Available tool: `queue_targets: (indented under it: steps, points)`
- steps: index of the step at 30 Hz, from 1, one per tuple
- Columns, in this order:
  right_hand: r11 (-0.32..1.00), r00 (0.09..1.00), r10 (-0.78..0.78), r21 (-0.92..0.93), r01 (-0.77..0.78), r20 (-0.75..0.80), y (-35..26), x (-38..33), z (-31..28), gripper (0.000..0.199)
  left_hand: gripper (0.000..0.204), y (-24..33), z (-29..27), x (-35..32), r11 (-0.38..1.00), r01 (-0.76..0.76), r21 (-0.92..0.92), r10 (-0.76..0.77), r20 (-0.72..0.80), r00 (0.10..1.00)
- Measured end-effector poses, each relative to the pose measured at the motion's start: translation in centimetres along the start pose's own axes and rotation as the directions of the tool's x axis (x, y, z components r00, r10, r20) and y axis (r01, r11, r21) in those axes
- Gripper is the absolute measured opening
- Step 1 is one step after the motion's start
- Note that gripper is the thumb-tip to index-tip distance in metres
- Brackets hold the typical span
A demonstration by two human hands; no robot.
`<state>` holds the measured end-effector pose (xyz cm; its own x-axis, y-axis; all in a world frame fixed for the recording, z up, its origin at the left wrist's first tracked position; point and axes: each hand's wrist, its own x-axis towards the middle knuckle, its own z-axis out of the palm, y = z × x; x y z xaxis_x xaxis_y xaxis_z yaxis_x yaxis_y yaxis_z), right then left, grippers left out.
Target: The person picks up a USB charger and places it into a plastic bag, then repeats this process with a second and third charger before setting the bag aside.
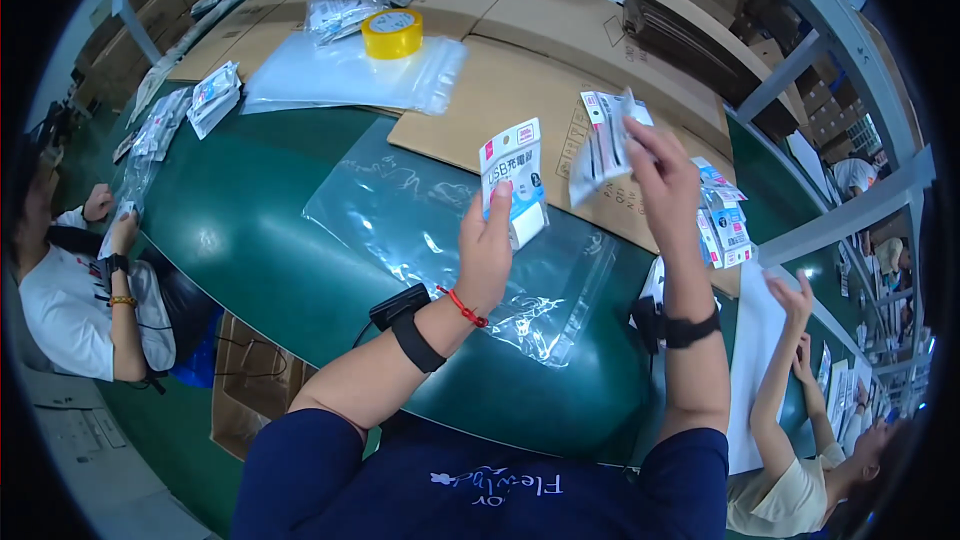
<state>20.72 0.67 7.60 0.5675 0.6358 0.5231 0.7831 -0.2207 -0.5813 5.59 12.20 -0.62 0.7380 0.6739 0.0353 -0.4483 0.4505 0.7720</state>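
My left hand (487, 245) is closed around a charger packet (512, 168), its thumb across the front. The packet is upright, with a white, blue and pink card and a white block at its lower end. To the right, my raised right hand (662, 165) pinches the upper right edge of another small packet (603, 145), which hangs tilted. Whether that one is single or a few together, I cannot tell. Below both hands a large clear plastic bag (400, 205) lies flat on the green table (235, 205).
Similar packets (725, 225) lie in a pile beside my right wrist. Cardboard sheets (480, 130) cover the table's far part. A yellow tape roll (392, 35) rests on stacked clear bags (330, 80). Co-workers sit at left (90, 310) and right (790, 480); another is across the table.
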Motion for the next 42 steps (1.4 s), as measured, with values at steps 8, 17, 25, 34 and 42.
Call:
queue_targets:
  steps: [8, 17, 25, 34, 42]
  points:
    - [0.636, 0.95, 0.277, 0.713, -0.295, 0.146, -3.7, -7.1, 0.1, 0.042, 0.043, -0.3, 1.8, -2.7, 0.949, -0.06, 0.309, -0.064, 0.379, 0.923]
    - [0.62, 0.99, 0.106, 0.772, -0.141, 0.096, -2.8, -8.3, 1.7, 0.053, 0.039, -0.3, 1.6, -3.4, 0.947, 0.204, 0.25, -0.294, 0.41, 0.863]
    - [0.755, 0.975, 0.11, 0.654, 0.043, -0.191, -0.4, -8.1, 1.2, 0.065, 0.038, -0.3, 2.0, -2.7, 0.946, 0.285, 0.154, -0.321, 0.321, 0.891]
    - [0.36, 0.852, 0.136, 0.776, -0.518, 0.505, -0.4, -7.1, -0.6, 0.034, 0.051, 1.3, -0.8, -2.1, 0.953, 0.086, 0.29, -0.194, 0.368, 0.909]
    - [0.893, 0.915, -0.289, 0.264, 0.364, -0.282, -1.1, -7.9, -0.6, 0.029, 0.061, 2.5, 2.5, -1.4, 0.793, 0.609, -0.036, -0.478, 0.582, 0.657]
